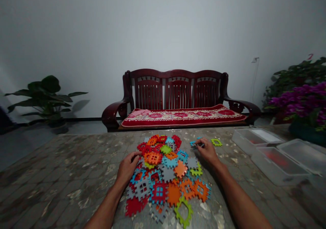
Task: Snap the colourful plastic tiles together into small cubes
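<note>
A loose heap of flat interlocking plastic puzzle pieces (163, 174) in red, orange, grey, blue and green lies on the stone-patterned table top (76, 168). My left hand (128, 168) rests curled on the heap's left edge, touching red and blue pieces. Whether it grips one, I cannot tell. Beyond the heap's right side, my right hand (206, 151) pinches a small blue piece (195, 143) between its fingertips. A small green frame piece (216, 142) lies apart on the table, just right of those fingers.
Several clear plastic storage boxes (277, 162) stand at the table's right side, some with red showing inside. Beyond the far table edge are a dark wooden bench (178, 89) with a red cushion, a leafy potted plant (46, 100) and purple flowers (303, 100).
</note>
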